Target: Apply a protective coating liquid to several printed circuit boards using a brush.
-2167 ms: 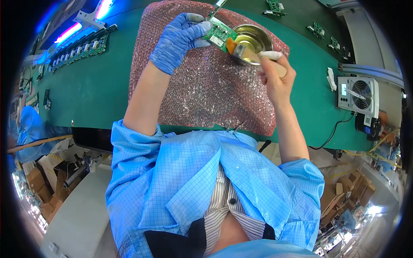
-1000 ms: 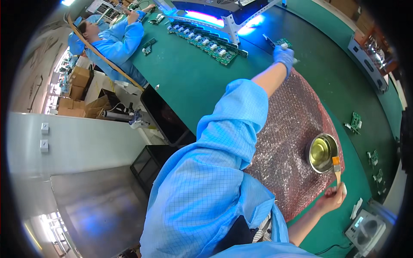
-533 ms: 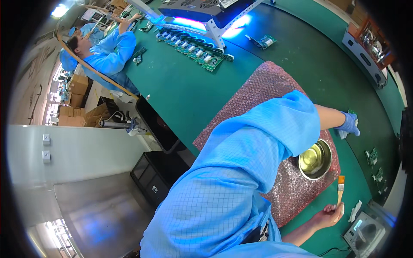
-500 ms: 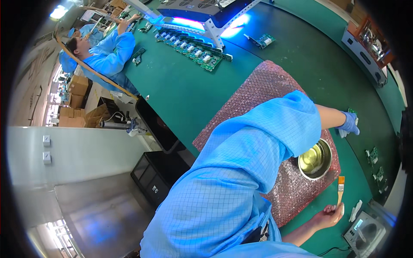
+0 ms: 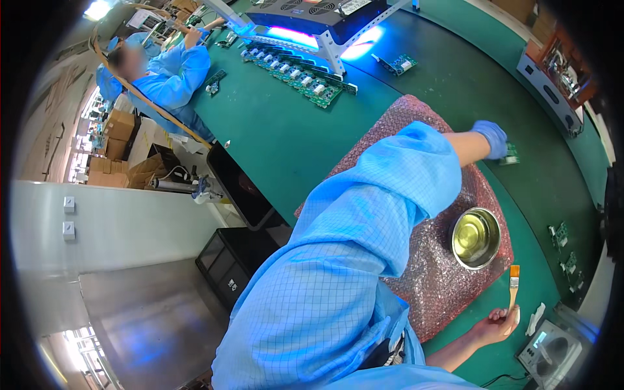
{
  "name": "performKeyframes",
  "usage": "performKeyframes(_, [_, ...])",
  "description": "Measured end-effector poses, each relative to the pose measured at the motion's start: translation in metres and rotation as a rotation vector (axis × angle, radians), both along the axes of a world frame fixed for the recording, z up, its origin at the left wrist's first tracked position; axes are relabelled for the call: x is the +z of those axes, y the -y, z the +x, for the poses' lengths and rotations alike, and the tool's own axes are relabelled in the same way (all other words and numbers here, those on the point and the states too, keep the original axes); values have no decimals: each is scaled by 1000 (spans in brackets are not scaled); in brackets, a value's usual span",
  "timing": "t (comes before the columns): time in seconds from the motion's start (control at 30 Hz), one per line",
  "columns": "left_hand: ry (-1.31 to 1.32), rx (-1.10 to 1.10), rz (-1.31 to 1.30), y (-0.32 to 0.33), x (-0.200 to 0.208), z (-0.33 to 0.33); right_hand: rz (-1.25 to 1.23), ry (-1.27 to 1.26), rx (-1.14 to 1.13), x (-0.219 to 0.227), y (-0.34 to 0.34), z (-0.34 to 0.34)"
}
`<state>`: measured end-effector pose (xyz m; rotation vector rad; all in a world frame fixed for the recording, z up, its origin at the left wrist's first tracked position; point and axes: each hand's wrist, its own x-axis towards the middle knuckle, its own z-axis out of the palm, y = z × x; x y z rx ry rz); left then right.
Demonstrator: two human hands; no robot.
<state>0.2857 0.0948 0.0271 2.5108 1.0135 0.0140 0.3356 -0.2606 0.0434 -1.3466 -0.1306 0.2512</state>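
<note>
Nearest us, our bare right hand (image 5: 497, 320) grips a small brush (image 5: 513, 286) by its handle, bristles up, over the green desk (image 5: 273, 136). Just beyond, a metal bowl (image 5: 476, 237) of yellowish liquid sits on the pink bubble-wrap mat (image 5: 435, 286). Farther out, our blue-gloved left hand (image 5: 492, 138) closes on a small green circuit board (image 5: 511, 155) at the mat's edge. Another worker (image 5: 162, 65) sits at the desk's far end.
</note>
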Motion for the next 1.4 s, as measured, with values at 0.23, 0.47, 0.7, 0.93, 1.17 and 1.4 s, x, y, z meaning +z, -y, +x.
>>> performKeyframes(0.23, [-59, 136, 202, -25, 4, -66, 51, -25, 17, -2, 8, -11])
performKeyframes(0.47, [-111, 505, 112, -62, -31, -105, -134, 46, 187, 9, -31, -38])
performKeyframes(0.7, [-18, 491, 74, -65, -34, -101, -235, 68, 373, 3, -39, -37])
performKeyframes(0.93, [-179, 520, 68, -58, -34, -102, -294, 97, 401, 3, -35, -43])
performKeyframes(1.17, [214, 503, 127, -60, -21, -114, -320, 69, 422, -12, -39, -41])
performKeyframes(1.4, [768, 83, -217, -43, -41, -162, -292, 75, 407, -6, -35, -38])
